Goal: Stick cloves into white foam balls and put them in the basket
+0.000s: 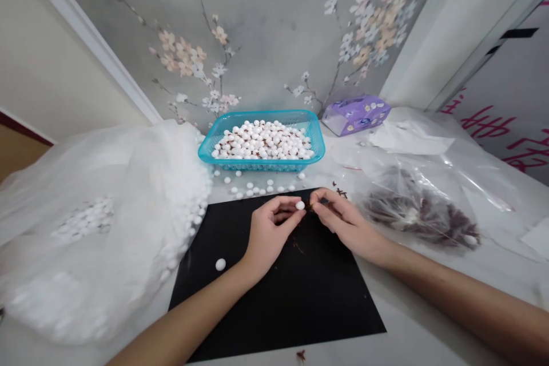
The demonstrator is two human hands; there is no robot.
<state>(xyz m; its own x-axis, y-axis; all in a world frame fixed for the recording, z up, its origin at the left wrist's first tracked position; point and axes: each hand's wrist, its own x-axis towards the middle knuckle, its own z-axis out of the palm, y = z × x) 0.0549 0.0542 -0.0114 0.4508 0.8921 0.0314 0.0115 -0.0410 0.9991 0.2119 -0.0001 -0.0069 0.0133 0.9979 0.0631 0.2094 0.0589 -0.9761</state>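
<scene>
Between the thumb and fingers of my left hand (270,229) is a small white foam ball (300,205). Just to its right, my right hand (343,218) pinches a small reddish-brown piece (310,206), mostly covered by the fingertips, close to the ball. Whether the piece touches the ball I cannot tell. Both hands are over the far part of a black mat (274,309). A loose white ball (220,264) lies on the mat, left of my left wrist. Thin brown bits (297,246) lie on the mat below my hands.
Behind the mat stands a blue basket (261,165) of white balls with brown pieces among them. A big clear bag of white balls (98,274) bulges at left. To the right lie a plastic bag of brown pieces (412,206) and a purple tissue pack (357,114).
</scene>
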